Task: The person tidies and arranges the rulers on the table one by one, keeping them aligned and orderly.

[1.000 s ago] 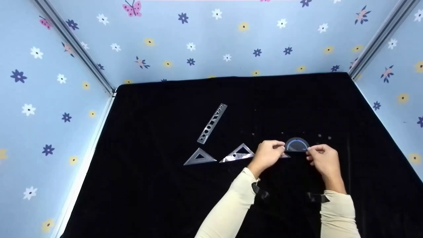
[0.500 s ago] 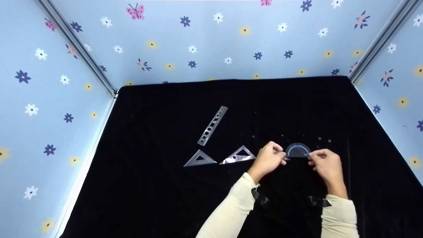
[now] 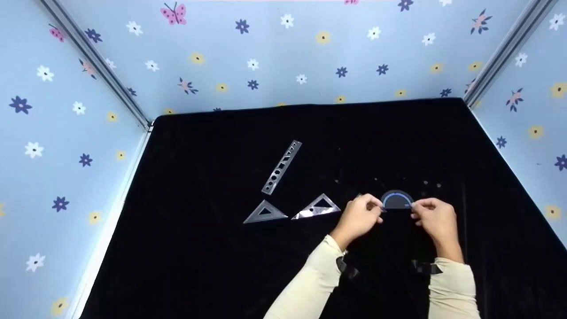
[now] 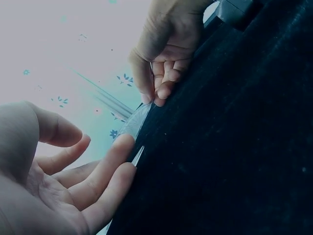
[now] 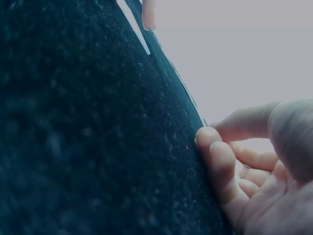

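Observation:
A clear protractor (image 3: 397, 201) with a blue scale lies between the two hands on the right of the black cloth. My right hand (image 3: 436, 219) pinches its right corner between thumb and fingertips, as the right wrist view also shows. At the left corner is my left hand (image 3: 361, 217). In the left wrist view its extended fingers (image 4: 100, 183) reach the protractor's edge, and the thumb stands apart from it. A clear set square, mostly hidden under the left hand, shows its pointed tip (image 4: 138, 156) close by.
Two more clear set squares, one bright with glare (image 3: 316, 208) and one duller (image 3: 266, 212), lie left of the hands. A stencil ruler (image 3: 282, 167) slants behind them. Small specks dot the black cloth (image 3: 199, 177). Flower-patterned walls (image 3: 266, 53) enclose the back and sides.
The protractor and both hands have come slightly nearer the person. The left hand's thumb and fingers have shifted at the protractor's left corner. The ruler and left set squares stay put.

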`<state>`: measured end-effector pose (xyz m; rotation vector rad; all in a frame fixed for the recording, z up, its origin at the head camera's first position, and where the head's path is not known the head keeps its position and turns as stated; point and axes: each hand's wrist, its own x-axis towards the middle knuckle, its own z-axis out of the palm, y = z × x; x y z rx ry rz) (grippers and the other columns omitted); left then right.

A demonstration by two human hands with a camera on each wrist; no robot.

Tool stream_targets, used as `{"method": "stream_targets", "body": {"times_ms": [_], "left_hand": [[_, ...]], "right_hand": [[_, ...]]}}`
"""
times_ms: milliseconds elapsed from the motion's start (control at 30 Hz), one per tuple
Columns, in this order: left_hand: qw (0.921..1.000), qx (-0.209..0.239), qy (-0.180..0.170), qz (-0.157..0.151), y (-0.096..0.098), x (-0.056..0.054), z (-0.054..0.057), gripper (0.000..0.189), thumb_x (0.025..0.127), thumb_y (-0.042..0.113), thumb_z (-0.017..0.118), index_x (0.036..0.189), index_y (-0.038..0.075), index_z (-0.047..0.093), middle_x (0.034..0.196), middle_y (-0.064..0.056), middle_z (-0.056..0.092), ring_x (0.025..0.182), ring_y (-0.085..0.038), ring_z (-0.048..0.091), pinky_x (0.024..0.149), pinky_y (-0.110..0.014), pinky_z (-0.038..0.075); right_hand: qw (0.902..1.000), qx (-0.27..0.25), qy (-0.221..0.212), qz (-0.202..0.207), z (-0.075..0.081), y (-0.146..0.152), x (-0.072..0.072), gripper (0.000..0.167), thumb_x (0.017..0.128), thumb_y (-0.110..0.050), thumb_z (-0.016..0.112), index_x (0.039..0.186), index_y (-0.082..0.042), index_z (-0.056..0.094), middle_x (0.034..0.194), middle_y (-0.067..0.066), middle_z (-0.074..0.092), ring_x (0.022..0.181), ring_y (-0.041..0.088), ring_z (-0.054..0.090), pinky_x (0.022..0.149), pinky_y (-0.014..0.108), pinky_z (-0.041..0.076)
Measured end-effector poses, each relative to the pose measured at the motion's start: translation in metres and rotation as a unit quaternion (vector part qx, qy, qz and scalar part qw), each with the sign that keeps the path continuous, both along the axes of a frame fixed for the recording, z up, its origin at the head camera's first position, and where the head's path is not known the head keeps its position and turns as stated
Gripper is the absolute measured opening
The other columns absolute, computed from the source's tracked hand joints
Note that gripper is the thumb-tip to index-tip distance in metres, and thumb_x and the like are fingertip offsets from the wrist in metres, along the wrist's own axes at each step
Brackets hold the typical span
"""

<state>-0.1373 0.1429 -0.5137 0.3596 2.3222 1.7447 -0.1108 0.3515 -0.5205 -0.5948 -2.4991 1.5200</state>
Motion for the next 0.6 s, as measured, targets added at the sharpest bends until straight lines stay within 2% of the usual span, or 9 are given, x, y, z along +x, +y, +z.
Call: {"method": "stream_targets", "body": {"times_ms": [167,333,600], "left_hand": [[0.9991,-0.03,0.029,-0.004,0.0,0.002,0.003,0.014,0.092,0.008,0.063,0.096,0.013,0.076,0.073,0.007,0.071,0.06,0.007,0.062,0.061,-0.016,0.048],[0.9967,-0.059,0.055,-0.011,0.001,0.003,0.001,0.016,0.092,0.009,0.064,0.098,0.015,0.077,0.07,0.016,0.067,0.06,0.011,0.058,0.062,-0.012,0.046],[0.9959,-0.071,0.057,-0.008,0.0,0.005,-0.007,0.018,0.091,0.009,0.064,0.099,0.015,0.078,0.073,0.019,0.065,0.062,0.012,0.057,0.064,-0.011,0.047]], "right_hand": [[0.9999,0.013,-0.004,-0.003,0.002,0.0,-0.001,0.015,0.091,-0.008,0.071,0.095,0.007,0.071,0.066,0.003,0.069,0.05,0.009,0.063,0.049,0.024,0.053],[0.9994,0.034,-0.01,-0.005,0.002,0.0,-0.004,0.017,0.091,-0.009,0.071,0.097,0.007,0.072,0.068,0.003,0.07,0.052,0.009,0.063,0.05,0.024,0.053],[0.9991,0.04,-0.015,-0.002,0.0,-0.002,-0.004,0.018,0.092,-0.009,0.07,0.1,0.006,0.073,0.07,0.004,0.07,0.052,0.009,0.063,0.051,0.024,0.053]]}}
